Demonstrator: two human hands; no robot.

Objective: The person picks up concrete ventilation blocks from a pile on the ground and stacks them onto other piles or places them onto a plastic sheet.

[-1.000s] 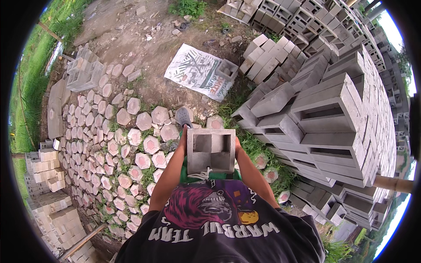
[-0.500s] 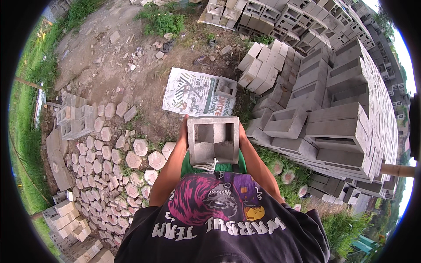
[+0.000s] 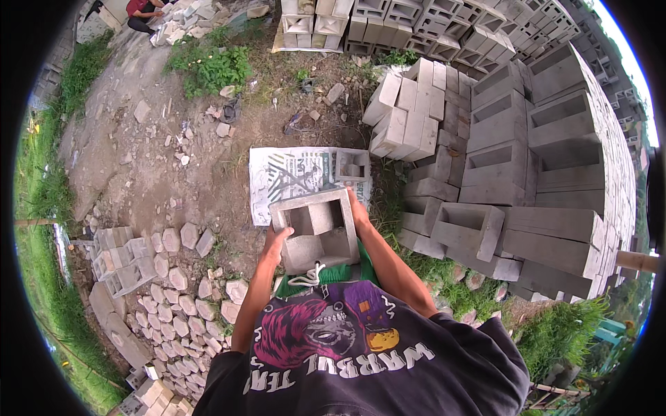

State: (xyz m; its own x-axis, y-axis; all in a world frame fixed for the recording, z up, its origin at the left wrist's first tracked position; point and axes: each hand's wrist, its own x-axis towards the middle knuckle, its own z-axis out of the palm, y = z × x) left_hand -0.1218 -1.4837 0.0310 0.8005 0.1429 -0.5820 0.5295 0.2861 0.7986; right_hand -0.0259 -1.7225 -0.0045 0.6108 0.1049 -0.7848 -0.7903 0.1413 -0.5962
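A grey hollow concrete block [image 3: 322, 253] is held in front of my waist, its open cavity facing up and slightly tilted. My left hand [image 3: 278, 240] grips the block's left side, thumb over the rim, with its other fingers mostly hidden. Against the right side presses my right hand [image 3: 357, 208], near the far corner. Just beyond the held block, a printed white sack [image 3: 267, 173] lies flat on the dirt. Another hollow block [image 3: 352, 165] rests on the sack's right part.
Tall stacks of hollow blocks [image 3: 555, 177] rise on my right, with a lighter block pile [image 3: 409, 114] beside them. Hexagonal pavers [image 3: 180, 305] cover the ground at left, near a small block stack [image 3: 125, 260]. A person [image 3: 144, 12] crouches at the far left by rubble.
The held block has turned a little and shifted left relative to my body. My hands stay on its sides. The view has shifted, bringing the crouching person into sight.
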